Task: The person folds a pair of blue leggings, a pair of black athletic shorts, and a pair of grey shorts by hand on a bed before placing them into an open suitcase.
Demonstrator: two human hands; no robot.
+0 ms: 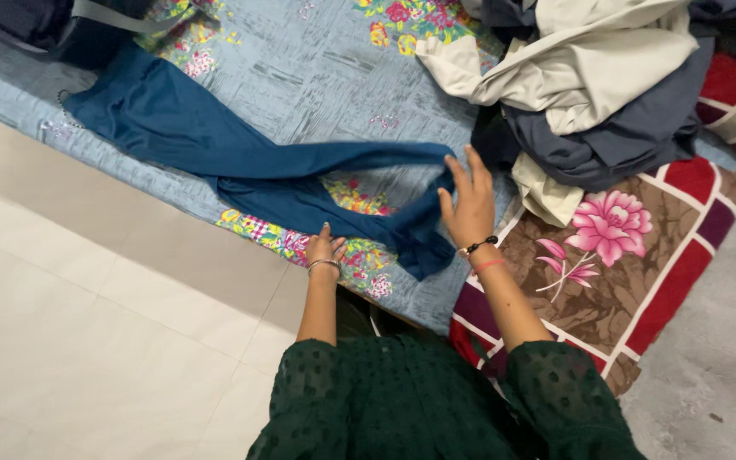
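Dark green sleeves (436, 400) nearest; left hand (324, 249) pressed flat on floral bedsheet (300, 77) — right hand (468, 204), fingers spread, nothing gripped, on teal leggings (240, 158) lying mid-sheet. Risk: leg ends bunching — loose fabric likely creases under pressure.

We are looking at a dark green garment (436, 400), thin fabric with a small raised dot texture all over. Its sleeves are ending above the elbows, hems slightly gathered and loose; forearms are bare below them. The left hand (324, 249) is wearing a thin silver-coloured bangle (324, 265) at the wrist. The right hand (468, 204) is wearing two bands at the wrist: a black beaded bracelet (479, 247) and, just below it, a thin red thread (489, 266).
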